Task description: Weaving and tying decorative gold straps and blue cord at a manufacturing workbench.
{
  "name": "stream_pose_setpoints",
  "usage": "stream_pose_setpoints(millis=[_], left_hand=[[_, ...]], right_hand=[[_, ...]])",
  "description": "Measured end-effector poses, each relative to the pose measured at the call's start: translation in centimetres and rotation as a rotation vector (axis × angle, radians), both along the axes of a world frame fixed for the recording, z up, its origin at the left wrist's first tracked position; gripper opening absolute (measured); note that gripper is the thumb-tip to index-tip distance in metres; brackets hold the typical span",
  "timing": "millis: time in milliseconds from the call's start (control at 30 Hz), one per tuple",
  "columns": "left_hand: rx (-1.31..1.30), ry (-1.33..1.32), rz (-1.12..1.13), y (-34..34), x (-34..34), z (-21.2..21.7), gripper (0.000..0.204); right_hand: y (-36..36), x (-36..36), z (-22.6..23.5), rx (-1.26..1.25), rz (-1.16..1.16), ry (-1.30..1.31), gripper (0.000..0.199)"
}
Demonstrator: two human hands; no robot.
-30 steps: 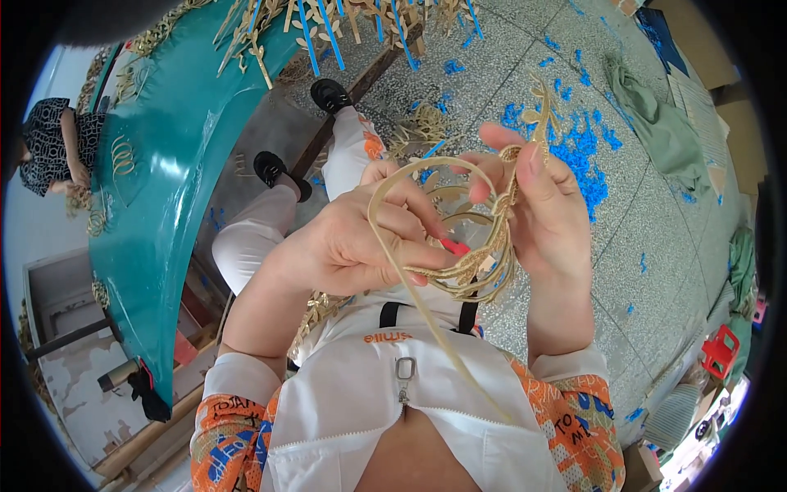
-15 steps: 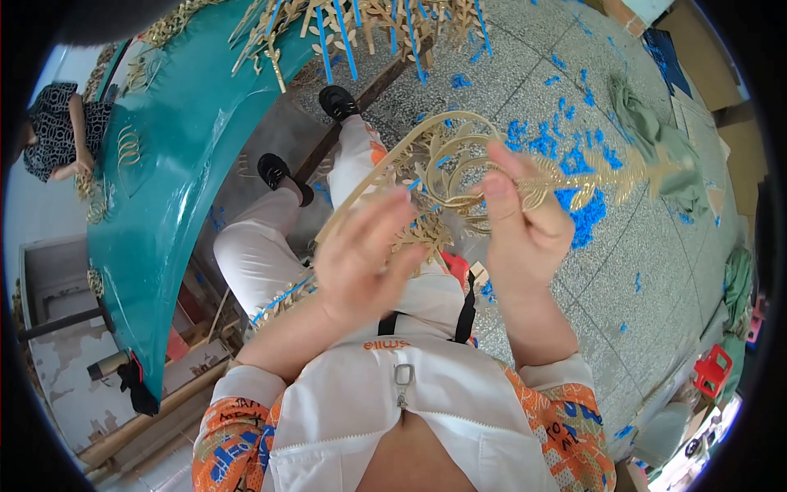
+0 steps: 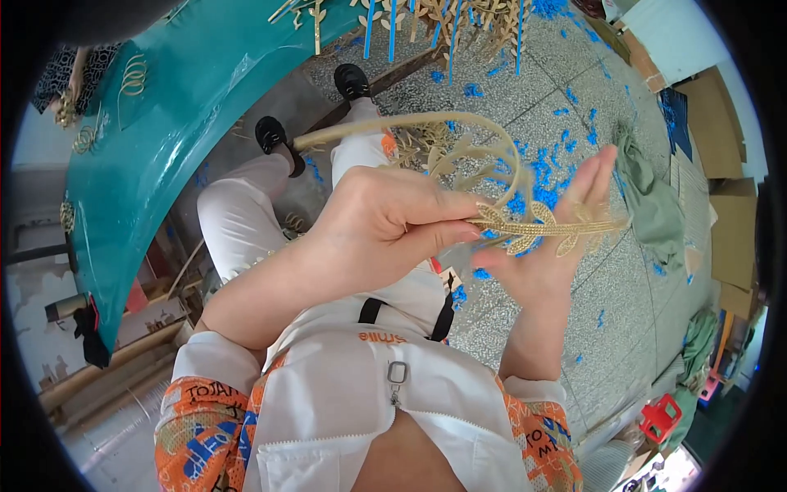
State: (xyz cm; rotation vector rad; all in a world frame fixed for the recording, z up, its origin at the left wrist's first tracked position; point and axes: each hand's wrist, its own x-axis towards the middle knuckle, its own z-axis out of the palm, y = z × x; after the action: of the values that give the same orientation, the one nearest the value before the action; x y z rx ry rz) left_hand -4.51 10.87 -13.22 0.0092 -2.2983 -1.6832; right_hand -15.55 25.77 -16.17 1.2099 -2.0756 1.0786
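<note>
My left hand [image 3: 385, 225] pinches the end of a gold leaf-patterned trim strip [image 3: 545, 230] between thumb and fingers. The strip lies across the open palm of my right hand [image 3: 557, 246], whose fingers are spread flat beneath it. A pale looped band [image 3: 426, 123] arcs up from the strip over both hands, toward my knees. A tangle of more gold trim [image 3: 426, 148] rests on my lap behind the hands.
A teal table [image 3: 164, 123] curves along the left with gold rings on it. Blue scraps [image 3: 541, 164] litter the stone floor. Green cloth [image 3: 648, 197] and cardboard boxes [image 3: 721, 123] lie at right. Another person sits at far left [image 3: 57, 74]. A red stool [image 3: 660, 414] stands lower right.
The hands have come closer to the camera. My right hand has opened flat under the strip, and the loops that were bunched between both hands now stretch out in one long arc.
</note>
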Motion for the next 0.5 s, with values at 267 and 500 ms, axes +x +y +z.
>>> stream_pose_setpoints(millis=[267, 500], left_hand=[[0.113, -0.036, -0.072, -0.7, 0.3, 0.1, 0.017], [0.166, 0.124, -0.241, -1.3, 0.6, 0.3, 0.018]], right_hand=[[2.7, -0.8, 0.8, -0.834, 0.667, -0.969, 0.042], [0.6, -1.9, 1.6, -0.883, 0.71, -1.068, 0.026]])
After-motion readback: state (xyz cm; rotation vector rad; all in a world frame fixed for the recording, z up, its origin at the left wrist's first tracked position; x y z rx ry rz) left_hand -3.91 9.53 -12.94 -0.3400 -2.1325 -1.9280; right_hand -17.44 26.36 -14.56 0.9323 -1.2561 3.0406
